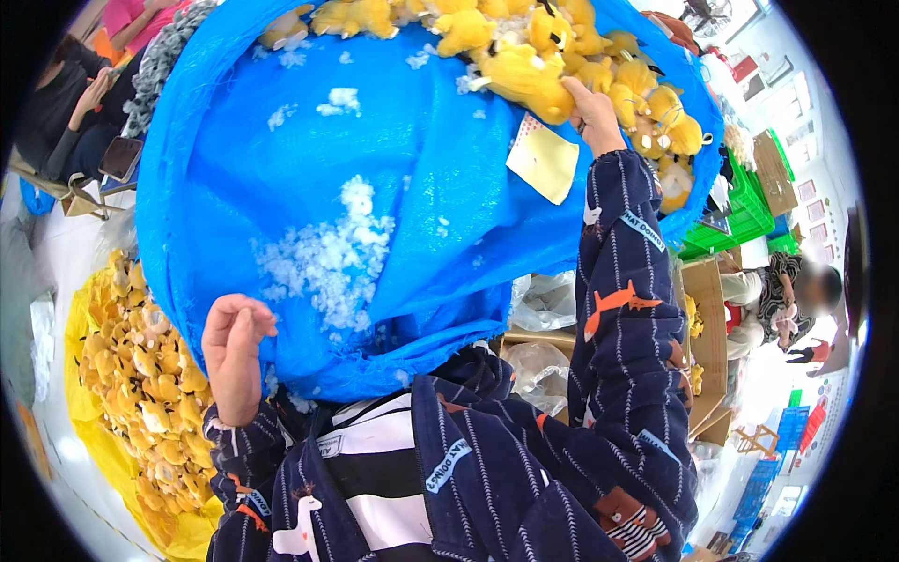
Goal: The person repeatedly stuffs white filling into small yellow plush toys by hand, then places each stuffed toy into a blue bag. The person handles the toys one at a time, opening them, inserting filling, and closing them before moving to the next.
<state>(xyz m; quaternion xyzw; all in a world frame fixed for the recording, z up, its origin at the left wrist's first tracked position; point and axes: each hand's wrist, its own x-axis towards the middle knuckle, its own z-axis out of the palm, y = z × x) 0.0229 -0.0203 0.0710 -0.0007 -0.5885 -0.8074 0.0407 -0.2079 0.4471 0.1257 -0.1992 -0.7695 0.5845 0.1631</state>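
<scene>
In the head view, my right hand (592,112) reaches forward to the far right part of the blue sheet (309,178), where a yellow plush toy (524,82) lies among other yellow toys (646,103). My thumb and fingers close on its near end, some of them hidden. It looks plump, so I judge it already filled, as most around it seem to be; it is not yet clear of the pile. Loose white stuffing (332,258) remains on the sheet, and a large heap of yellow pieces (154,403) lies to my left; how many are finished, I cannot tell.

My right arm is nearly straight. My left hand (239,347) is raised at the sheet's near left edge, bare of any object, fingers loosely curled; whether it touches the sheet, I cannot tell.
</scene>
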